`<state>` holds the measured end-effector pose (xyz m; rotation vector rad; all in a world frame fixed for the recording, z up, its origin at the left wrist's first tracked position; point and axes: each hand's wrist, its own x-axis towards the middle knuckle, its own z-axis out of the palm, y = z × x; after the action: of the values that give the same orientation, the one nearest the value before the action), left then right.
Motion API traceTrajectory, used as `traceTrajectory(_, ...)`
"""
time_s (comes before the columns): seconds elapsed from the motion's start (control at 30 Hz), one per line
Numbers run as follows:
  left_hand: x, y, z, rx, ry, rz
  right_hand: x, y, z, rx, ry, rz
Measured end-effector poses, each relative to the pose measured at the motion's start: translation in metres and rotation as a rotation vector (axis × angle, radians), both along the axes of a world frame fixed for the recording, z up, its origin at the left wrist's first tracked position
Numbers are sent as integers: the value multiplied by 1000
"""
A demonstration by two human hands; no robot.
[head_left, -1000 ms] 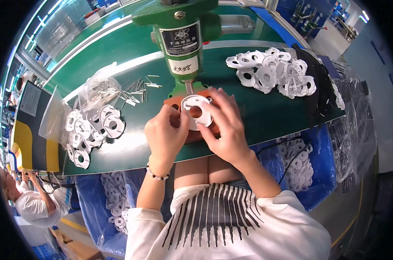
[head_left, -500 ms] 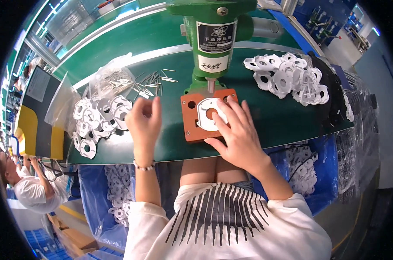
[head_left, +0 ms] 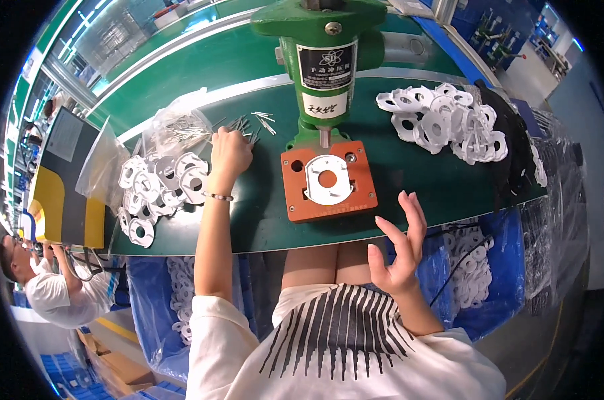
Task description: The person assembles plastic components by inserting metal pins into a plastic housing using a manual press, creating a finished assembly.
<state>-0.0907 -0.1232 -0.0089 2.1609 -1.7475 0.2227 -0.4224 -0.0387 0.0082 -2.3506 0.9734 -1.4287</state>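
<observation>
Head view: one white plastic plate (head_left: 343, 181) lies flat on an orange block (head_left: 295, 200) at the middle of the bench (head_left: 422, 177), its straight side toward the person's left, its curved side to the right. It runs slightly longer from near to far than across, with a round hole at its centre. Just beyond stands a green press (head_left: 322, 80), its metal rod coming down by the block's far edge.

From where I stand, the left hand (head_left: 231, 152) has its fingers drawn together over loose metal pins (head_left: 265, 123); whether it pinches one, I cannot tell. The right hand (head_left: 402, 260) is spread, near the bench's front edge and apart from the block.

A clear bag (head_left: 189, 101) holds more pins, and a heap of white plates (head_left: 157, 183) sits before it. Below the front edge, a left blue bin (head_left: 232, 293) and a right blue bin (head_left: 505, 303) hold white parts. Green surface stretches between the block and the right-hand heap (head_left: 454, 125).
</observation>
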Motion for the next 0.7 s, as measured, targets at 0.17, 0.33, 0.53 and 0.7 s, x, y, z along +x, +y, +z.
traceTrajectory(0.17,8,11,-4,-153,-2,-39,-1,-6,-8,11,-5,-4)
traceTrajectory(0.33,-33,41,47,-174,570,-263,6,-9,-5,15,5,26)
traceTrajectory(0.53,-86,67,68,85,1442,-660,34,-22,14,-72,-108,100)
traceTrajectory(0.7,-99,63,66,-55,1582,-615,46,-33,10,-31,-32,87)
